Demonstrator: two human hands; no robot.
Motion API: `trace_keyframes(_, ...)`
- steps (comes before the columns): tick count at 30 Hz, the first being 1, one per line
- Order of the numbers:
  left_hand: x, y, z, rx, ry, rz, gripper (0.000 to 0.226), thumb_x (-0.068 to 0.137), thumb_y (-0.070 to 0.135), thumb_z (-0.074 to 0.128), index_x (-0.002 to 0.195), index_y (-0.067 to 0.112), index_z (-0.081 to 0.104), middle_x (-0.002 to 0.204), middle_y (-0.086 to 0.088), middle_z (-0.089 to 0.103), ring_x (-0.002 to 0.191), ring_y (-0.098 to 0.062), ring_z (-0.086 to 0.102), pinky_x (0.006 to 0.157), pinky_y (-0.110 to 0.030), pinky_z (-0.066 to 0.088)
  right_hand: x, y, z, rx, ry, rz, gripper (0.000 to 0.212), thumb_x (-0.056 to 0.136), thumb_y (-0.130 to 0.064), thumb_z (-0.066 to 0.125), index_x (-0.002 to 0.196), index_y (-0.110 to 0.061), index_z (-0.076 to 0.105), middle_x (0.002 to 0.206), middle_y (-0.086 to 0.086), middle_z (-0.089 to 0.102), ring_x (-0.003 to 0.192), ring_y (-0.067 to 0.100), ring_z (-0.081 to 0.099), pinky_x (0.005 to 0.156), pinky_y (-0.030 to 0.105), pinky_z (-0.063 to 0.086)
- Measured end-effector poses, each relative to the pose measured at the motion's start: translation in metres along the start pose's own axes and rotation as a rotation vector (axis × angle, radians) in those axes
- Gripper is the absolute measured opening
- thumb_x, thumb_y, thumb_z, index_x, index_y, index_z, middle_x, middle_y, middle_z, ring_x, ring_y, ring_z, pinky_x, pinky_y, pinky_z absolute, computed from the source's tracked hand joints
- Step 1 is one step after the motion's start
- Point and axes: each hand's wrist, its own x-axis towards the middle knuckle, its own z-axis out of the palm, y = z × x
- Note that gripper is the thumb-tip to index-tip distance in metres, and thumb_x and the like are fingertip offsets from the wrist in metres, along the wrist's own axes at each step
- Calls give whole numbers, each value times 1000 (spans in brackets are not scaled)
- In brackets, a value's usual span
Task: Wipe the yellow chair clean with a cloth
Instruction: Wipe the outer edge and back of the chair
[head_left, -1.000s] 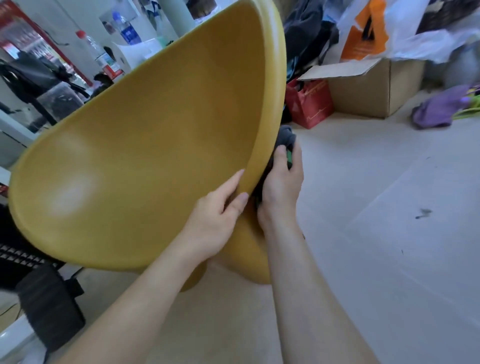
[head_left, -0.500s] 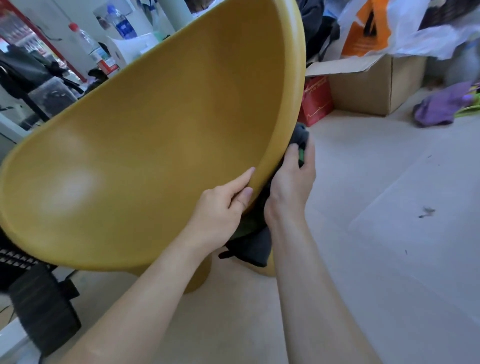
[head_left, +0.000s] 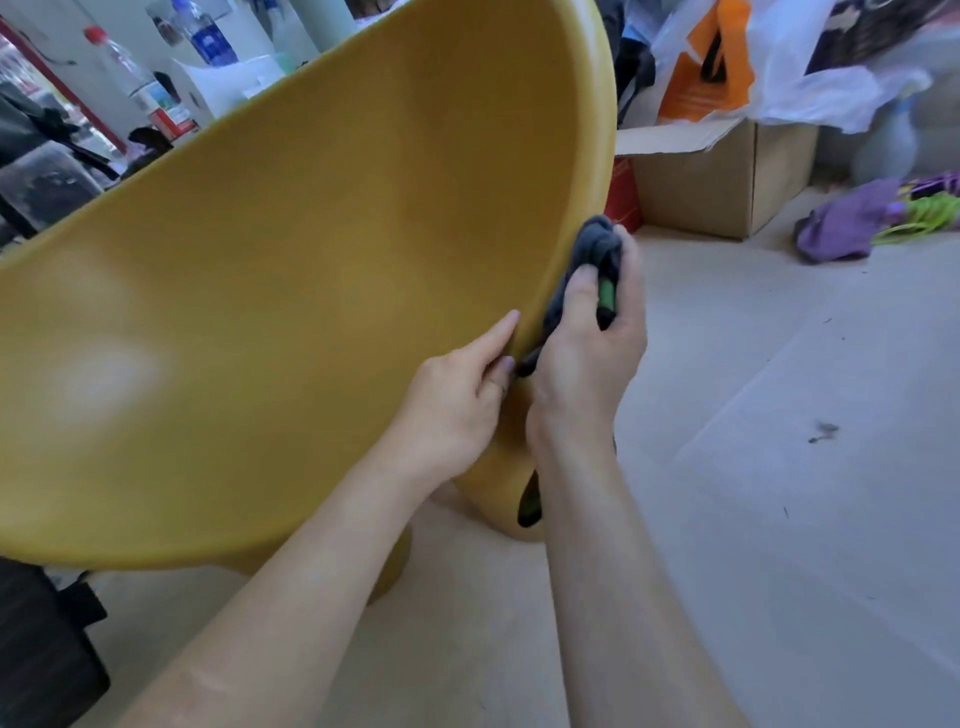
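Wiping the rim seems to be our present step: our right hand (head_left: 587, 364) grips the bunched dark cloth (head_left: 597, 249) and presses it to the outer edge of the yellow chair (head_left: 311, 286), which stands tilted on the pale floor (head_left: 779, 519) right in front of us. Our left hand (head_left: 457, 400) clasps that rim just beside it, thumb on the inner face. The bowl looks unmarked, but we cannot tell whether it was wiped. The base and far side probably remain.
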Motion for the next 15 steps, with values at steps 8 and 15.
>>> trace_keyframes(8,-22,-17,3,145,88,35,45,97,23,47,140,37,41,117,-2,68,104,-23,62,85,-34,48,-49,59,-20,-89,-92,362,43,101,-35,45,143,-31,42,143,-9,50,133,9,44,111,37,39)
trace_keyframes(15,-44,-30,5,425,-16,147,60,90,14,58,145,11,34,131,-9,58,103,-26,63,73,-25,45,-19,36,-12,62,0,317,33,100,-23,47,130,-34,54,128,-15,59,113,-1,57,96,23,48)
